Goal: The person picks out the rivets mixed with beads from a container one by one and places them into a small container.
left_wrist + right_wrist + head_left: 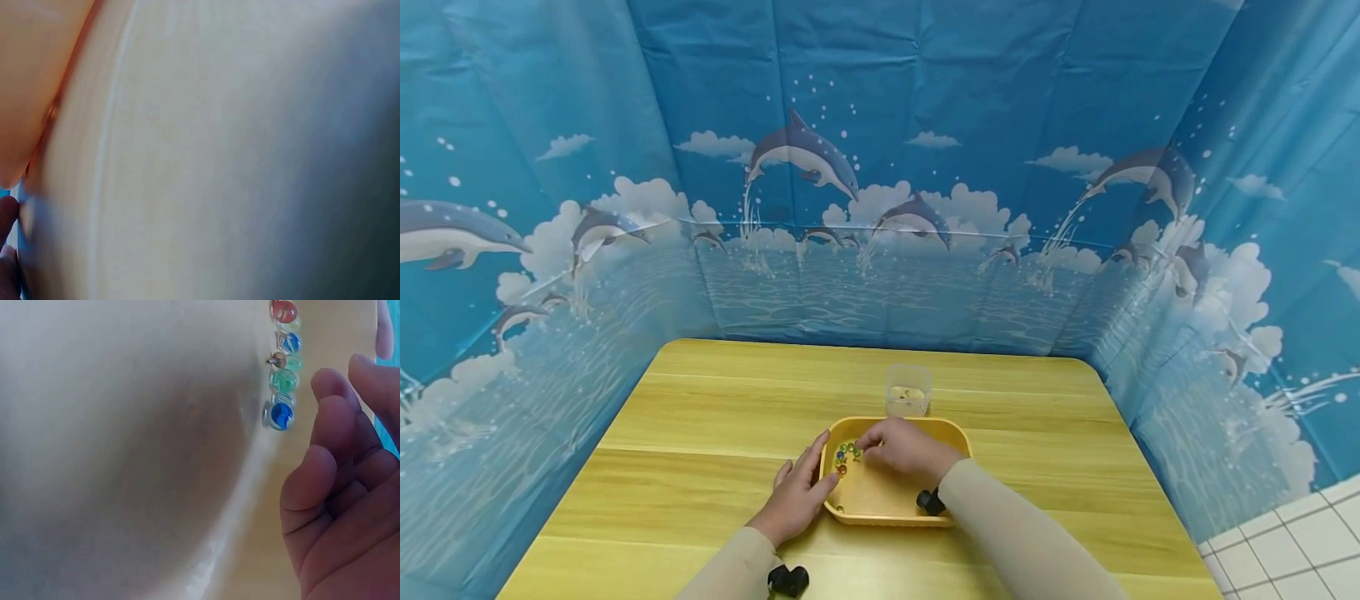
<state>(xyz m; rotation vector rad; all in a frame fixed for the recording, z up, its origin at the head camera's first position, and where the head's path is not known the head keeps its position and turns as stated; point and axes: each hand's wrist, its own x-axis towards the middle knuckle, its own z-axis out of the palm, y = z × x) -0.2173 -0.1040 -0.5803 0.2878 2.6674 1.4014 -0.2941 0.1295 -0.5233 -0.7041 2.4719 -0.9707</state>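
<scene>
A yellow-orange tray (895,522) sits before me, with several glass marbles (841,470) clustered along its left side. My left hand (797,497) rests at the tray's left edge, fingers extended along the outside and thumb over the rim. Inside the tray, my right hand (906,447) reaches left, its fingertips close to the upper marbles. The right wrist view shows its fingers loosely bent, with a gap to the thumb and nothing visible between. A blue-swirled marble (282,416) ends a row of red, green and blue ones there. One lone marble (840,509) lies at the lower left corner.
A small clear plastic box (908,379) with a few small items in it stands right behind the tray. Both are on a wood-grain table (700,442). A blue dolphin-print curtain (880,275) surrounds the table's back and sides.
</scene>
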